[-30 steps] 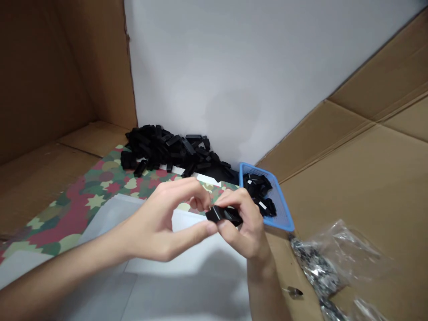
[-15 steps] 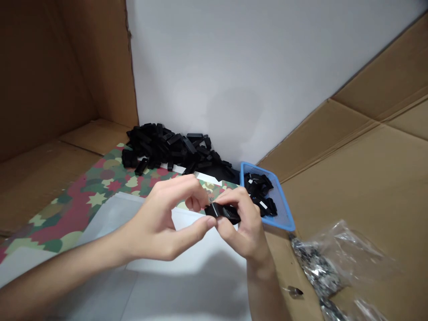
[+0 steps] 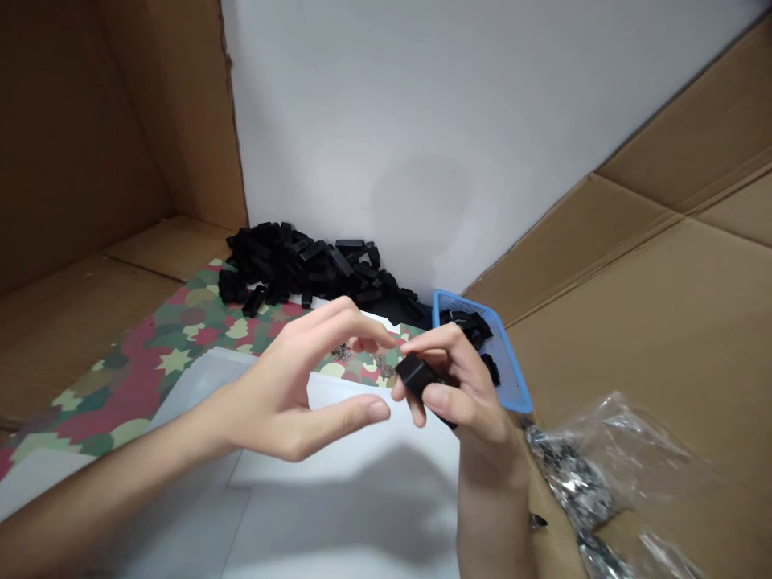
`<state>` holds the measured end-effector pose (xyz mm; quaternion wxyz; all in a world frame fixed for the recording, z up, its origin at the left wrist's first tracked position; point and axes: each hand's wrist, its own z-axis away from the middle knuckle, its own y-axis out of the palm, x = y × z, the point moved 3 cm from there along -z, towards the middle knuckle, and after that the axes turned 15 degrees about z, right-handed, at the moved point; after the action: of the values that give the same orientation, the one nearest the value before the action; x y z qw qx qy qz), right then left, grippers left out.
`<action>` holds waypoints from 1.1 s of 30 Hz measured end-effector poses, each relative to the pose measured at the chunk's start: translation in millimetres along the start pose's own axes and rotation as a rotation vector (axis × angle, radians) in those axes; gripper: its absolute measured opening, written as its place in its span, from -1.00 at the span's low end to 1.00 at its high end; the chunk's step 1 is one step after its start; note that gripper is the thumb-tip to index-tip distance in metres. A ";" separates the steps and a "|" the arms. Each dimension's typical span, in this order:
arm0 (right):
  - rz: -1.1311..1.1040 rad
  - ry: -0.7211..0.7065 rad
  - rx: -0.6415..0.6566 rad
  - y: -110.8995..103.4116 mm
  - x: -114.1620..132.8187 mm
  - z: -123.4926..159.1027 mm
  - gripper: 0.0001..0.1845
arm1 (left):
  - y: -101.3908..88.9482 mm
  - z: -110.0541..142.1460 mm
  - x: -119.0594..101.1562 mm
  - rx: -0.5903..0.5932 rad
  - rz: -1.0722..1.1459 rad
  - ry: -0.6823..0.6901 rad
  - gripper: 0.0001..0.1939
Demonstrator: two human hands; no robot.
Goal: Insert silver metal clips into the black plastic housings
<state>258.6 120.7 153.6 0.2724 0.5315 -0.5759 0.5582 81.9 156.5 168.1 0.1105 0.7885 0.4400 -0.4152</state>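
My right hand [image 3: 467,386] grips a small black plastic block [image 3: 417,374] between thumb and fingers, its squared end pointing up and left. Just left of it, my left hand [image 3: 314,374] is apart from the block, thumb and fingers spread with nothing visible between them. Beyond the hands, small shiny metal pieces [image 3: 382,366] lie on the camouflage-patterned sheet [image 3: 174,360]. Part of the block is covered by the right fingers.
A heap of black plastic blocks [image 3: 301,261] lies against the white wall. At right stands a blue basket [image 3: 510,366] holding more black parts. Clear plastic bags [image 3: 579,482] of metal pieces rest on cardboard. White sheets [image 3: 338,515] lie under my hands.
My left hand's thumb and fingers have come off the black block. My right hand has moved slightly right and turned the block, uncovering metal pieces on the patterned sheet.
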 end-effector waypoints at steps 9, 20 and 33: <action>-0.167 0.089 0.242 3.8 5.9 1.1 -0.80 | 5.0 6.6 -11.1 0.088 -0.250 0.237 -0.85; 0.002 0.116 0.265 3.8 17.0 4.4 -0.86 | 11.4 11.7 -14.6 0.202 -0.226 0.156 -0.81; 0.097 -0.082 -0.143 -8.5 23.5 5.4 -0.85 | -21.4 82.2 -12.2 0.165 -0.459 -0.416 -0.74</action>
<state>261.2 110.0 176.7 0.2582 0.5047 -0.6501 0.5060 16.0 117.4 129.5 0.0371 0.5733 0.5390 -0.6160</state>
